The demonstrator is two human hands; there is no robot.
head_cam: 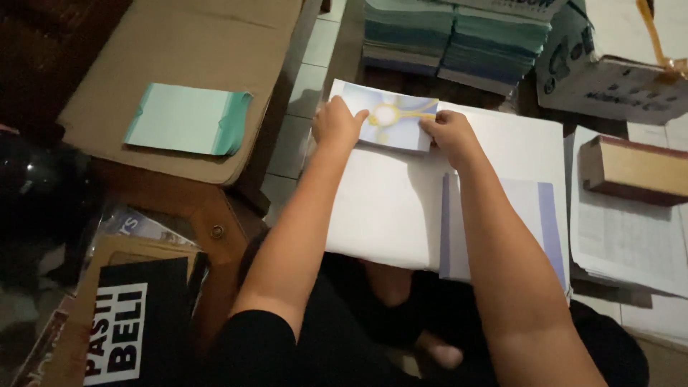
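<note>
On top of a broad stack of white sheets (pixel 390 208) lies a small printed card (pixel 390 116), pale blue with a yellow swirl and a bright round spot. The left hand (pixel 335 123) presses its fingers down on the card's left edge, and the right hand (pixel 448 132) pinches the card's right edge with curled fingers. Just below the right hand, a white sheet with violet side bands (pixel 530 215) rests on the same stack.

Beyond the card, at the far edge, stand two piles of teal and blue booklets (pixel 455 36), side by side. To their right sits a white carton with dark print (pixel 609 79), a yellow strap hanging over its corner. Right of the white stack lies a pile of printed forms (pixel 631 236), with a brown wooden block (pixel 631 170) on it.

On the left, a flattened brown cardboard sheet (pixel 179 64) covers a wooden tabletop (pixel 208 215), and a mint-green envelope-like packet (pixel 188 119) lies on it. At the lower left lies a black package with a white label (pixel 136 322). Pale floor tiles (pixel 301 93) show between the cardboard and the white stack. The room is dim.
</note>
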